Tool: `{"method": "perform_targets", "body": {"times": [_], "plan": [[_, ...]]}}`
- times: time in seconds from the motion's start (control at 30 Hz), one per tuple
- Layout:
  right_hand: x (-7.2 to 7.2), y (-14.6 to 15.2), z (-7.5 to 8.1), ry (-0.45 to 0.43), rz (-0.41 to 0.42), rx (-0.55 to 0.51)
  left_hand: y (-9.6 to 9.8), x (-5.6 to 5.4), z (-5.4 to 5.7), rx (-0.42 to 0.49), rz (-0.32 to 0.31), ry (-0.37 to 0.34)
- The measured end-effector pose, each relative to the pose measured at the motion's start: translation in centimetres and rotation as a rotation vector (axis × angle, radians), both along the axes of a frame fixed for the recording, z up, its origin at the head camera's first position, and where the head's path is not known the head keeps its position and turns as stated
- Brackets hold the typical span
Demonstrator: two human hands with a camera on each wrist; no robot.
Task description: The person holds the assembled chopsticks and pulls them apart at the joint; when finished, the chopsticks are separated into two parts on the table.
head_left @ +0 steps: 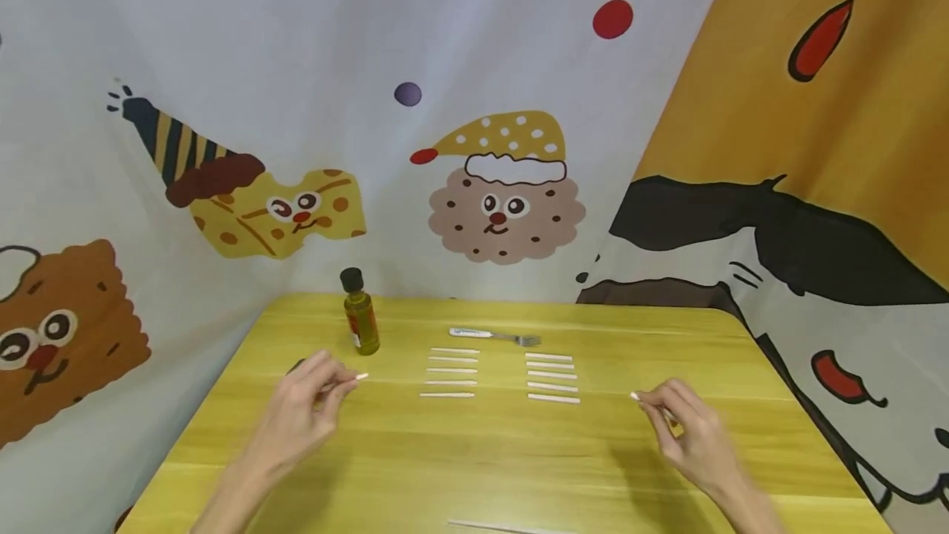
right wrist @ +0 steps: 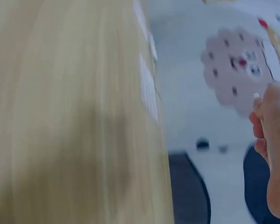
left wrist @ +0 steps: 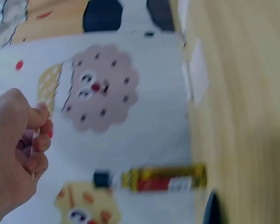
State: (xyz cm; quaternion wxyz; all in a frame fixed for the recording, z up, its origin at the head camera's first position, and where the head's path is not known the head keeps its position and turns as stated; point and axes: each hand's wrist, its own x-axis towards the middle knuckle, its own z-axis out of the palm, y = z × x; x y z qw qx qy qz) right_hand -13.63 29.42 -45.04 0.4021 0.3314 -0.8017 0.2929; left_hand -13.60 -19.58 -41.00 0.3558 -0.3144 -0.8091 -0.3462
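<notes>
My left hand point(head_left: 304, 406) is raised over the left part of the table and pinches a thin white stick point(head_left: 362, 376). In the left wrist view, more of that stick point(left wrist: 34, 158) shows below the curled fingers. On the other side, my right hand point(head_left: 689, 431) pinches a similar white stick point(head_left: 634, 395) between thumb and fingertips. Between the hands lie two columns of white sticks, a left column point(head_left: 451, 370) and a right column point(head_left: 552, 376), each with several sticks laid roughly parallel.
A fork point(head_left: 493, 337) with a white handle lies behind the columns. Near the left hand stands a dark-capped bottle point(head_left: 362, 324) of yellowish liquid. Partly behind that hand is a dark object point(left wrist: 213, 210). A long thin stick point(head_left: 511, 527) lies at the table's point(head_left: 474, 468) near edge.
</notes>
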Motion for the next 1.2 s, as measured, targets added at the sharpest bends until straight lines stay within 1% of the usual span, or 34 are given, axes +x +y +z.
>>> {"method": "perform_targets", "body": {"times": [0.07,0.13,0.2,0.27,0.4,0.53,0.6,0.73,0.87,0.93,1.1,1.2], "plan": [[-0.3,-0.1,-0.7,-0.069,0.059,0.085,1.2,-0.5,-0.3,-0.046,-0.061,-0.046],[-0.5,-1.0,-0.9,-0.144,0.097,0.127,2.6,-1.0,-0.7,-0.059,-0.085,-0.092],[-0.5,-1.9,-0.8,-0.186,0.106,0.145,3.6,-1.4,-1.3,-0.059,-0.102,-0.149],[-0.7,-2.5,-0.9,-0.203,0.100,0.142,4.2,-1.9,-1.9,-0.068,-0.100,-0.206],[-1.4,-2.9,-1.1,-0.188,0.057,0.151,4.8,-2.6,-2.7,-0.111,-0.095,-0.309],[-2.1,-3.4,-1.5,-0.183,0.007,0.163,5.6,-3.0,-3.3,-0.159,-0.088,-0.347],[-2.5,-3.8,-1.7,-0.186,0.011,0.165,6.0,-3.4,-3.7,-0.191,-0.068,-0.347],[-3.3,-4.6,-2.1,-0.228,0.026,0.189,6.8,-4.5,-4.4,-0.253,-0.041,-0.343],[-4.2,-5.2,-2.7,-0.273,0.028,0.209,7.2,-5.4,-4.9,-0.286,-0.071,-0.379],[-4.5,-5.4,-2.9,-0.282,0.033,0.218,7.3,-5.7,-5.1,-0.297,-0.090,-0.412],[-5.0,-5.6,-3.6,-0.266,0.057,0.232,7.6,-6.4,-5.6,-0.317,-0.124,-0.503],[-5.2,-5.8,-4.1,-0.257,0.077,0.239,7.9,-6.8,-6.0,-0.323,-0.142,-0.538]]}}
